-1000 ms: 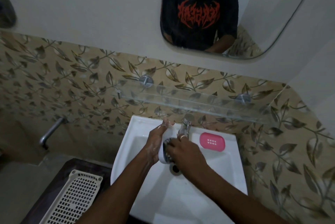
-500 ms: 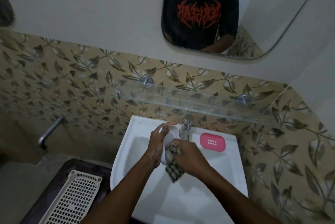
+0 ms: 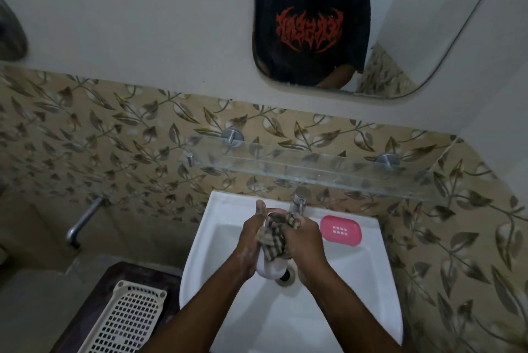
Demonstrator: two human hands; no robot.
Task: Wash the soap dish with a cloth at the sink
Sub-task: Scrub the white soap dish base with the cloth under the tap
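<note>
Over the white sink [image 3: 217, 238] my left hand [image 3: 251, 241] holds a white soap dish [image 3: 270, 268] on its edge, above the drain. My right hand [image 3: 304, 241] grips a checked cloth [image 3: 273, 238] and presses it against the dish's inner face. The cloth covers most of the dish, so only its lower end shows. Soap suds cling to my left hand. The tap [image 3: 298, 204] stands just behind my hands.
A pink perforated soap tray [image 3: 340, 229] lies on the sink's back right ledge. A glass shelf [image 3: 314, 172] juts out above the tap. A cream slotted basket [image 3: 128, 321] rests on a dark surface at the lower left. A wall spout [image 3: 83, 221] sticks out further left.
My right hand has slid the cloth up across the dish, from hanging below it to bunched over its upper part. The left hand has kept hold of the dish.
</note>
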